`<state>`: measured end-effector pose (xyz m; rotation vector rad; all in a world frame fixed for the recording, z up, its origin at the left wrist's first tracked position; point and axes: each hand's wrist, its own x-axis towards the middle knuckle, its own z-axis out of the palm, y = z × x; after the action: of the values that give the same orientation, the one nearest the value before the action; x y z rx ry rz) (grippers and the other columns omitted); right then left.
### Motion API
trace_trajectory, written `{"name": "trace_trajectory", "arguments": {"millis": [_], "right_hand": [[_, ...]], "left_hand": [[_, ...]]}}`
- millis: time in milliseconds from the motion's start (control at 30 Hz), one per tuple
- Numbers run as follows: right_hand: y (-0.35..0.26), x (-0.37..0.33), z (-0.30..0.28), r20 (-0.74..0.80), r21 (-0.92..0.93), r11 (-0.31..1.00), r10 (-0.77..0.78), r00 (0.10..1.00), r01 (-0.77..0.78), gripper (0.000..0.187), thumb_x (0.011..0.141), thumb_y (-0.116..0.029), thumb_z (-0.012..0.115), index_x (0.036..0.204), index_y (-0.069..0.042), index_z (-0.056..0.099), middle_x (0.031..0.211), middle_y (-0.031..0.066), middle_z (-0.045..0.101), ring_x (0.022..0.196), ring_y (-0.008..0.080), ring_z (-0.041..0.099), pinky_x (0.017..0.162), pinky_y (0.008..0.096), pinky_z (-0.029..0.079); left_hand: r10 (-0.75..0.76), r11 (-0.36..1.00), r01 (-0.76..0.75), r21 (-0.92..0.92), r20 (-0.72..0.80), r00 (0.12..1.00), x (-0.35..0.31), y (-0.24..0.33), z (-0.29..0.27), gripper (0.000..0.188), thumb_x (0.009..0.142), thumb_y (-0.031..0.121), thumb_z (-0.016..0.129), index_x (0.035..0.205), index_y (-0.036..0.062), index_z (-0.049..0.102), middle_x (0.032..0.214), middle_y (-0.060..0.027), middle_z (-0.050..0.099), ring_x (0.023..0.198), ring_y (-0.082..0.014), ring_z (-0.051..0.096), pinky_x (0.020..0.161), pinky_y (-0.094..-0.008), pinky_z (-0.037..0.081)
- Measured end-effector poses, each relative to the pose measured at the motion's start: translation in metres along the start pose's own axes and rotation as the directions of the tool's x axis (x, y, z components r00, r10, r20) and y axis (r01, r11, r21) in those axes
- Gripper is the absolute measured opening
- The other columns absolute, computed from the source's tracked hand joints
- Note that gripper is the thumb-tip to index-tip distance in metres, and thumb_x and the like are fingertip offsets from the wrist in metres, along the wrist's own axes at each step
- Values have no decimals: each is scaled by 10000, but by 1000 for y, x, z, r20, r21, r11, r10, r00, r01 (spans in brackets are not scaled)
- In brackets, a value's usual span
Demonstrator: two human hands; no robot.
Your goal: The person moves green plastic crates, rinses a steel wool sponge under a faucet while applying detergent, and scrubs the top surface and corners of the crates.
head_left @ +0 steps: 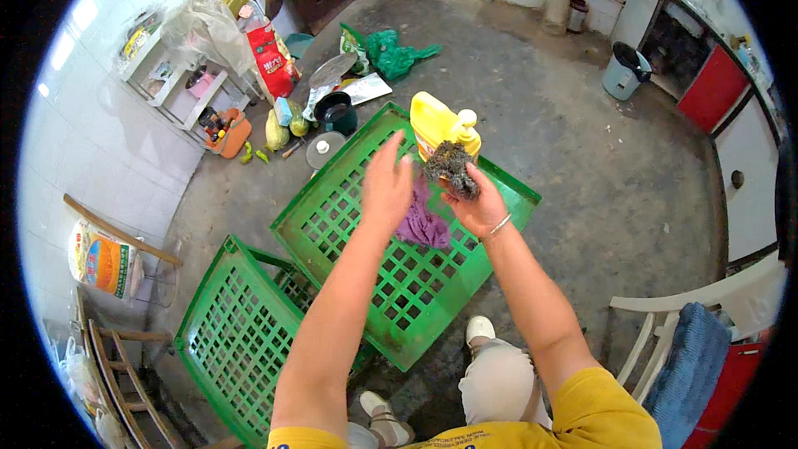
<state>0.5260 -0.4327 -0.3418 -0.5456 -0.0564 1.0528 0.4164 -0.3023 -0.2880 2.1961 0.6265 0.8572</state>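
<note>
A dark, matted steel wool scrubber (451, 168) is held in my right hand (482, 209), with the fingers and thumb around its lower side. My left hand (387, 189) is raised to the left of it, fingers stretched out, holding nothing I can see. Below both hands is a green plastic lattice rack (399, 291). A crumpled purple cloth (424, 224) lies on it between my forearms. Just beyond the scrubber stands a yellow jug (434, 116) with a pump top, near the rack's far edge; the scrubber covers part of it.
A second green lattice rack (241, 328) lies at the left. Past the racks are a black pot (336, 112), a glass lid (324, 150), squashes (278, 130) and a green bag (395, 54). A white shelf (170, 83) lines the left wall; a chair (657, 341) stands right.
</note>
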Motion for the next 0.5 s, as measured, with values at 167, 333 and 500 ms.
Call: {"name": "trace_trajectory", "arguments": {"millis": [167,333,500], "right_hand": [[15,10,-15,62,-158,978,-128,990,136,335,907,-232,489,1189,-54,512,1155,84,560,1075,161,515,907,325,413],[-18,-9,2,330,-896,78,-540,774,437,325,857,-102,493,1169,-14,514,1185,158,532,1098,265,510,931,362,394],[-82,21,33,790,-595,-665,-381,481,450,408,757,-19,497,1165,-20,514,1192,157,523,1086,323,502,916,400,408]], "left_hand": [[-591,553,677,-485,345,730,-6,14,51,502,856,197,594,1292,27,412,1063,-126,579,883,-224,589,661,-352,494],[-692,247,535,-808,239,681,-25,8,50,431,807,46,625,1191,15,431,1004,-97,578,791,-186,606,581,-316,516],[-733,392,470,-790,40,679,-4,11,58,511,774,-1,636,1205,18,361,986,-135,565,809,-224,611,598,-350,549]]}}
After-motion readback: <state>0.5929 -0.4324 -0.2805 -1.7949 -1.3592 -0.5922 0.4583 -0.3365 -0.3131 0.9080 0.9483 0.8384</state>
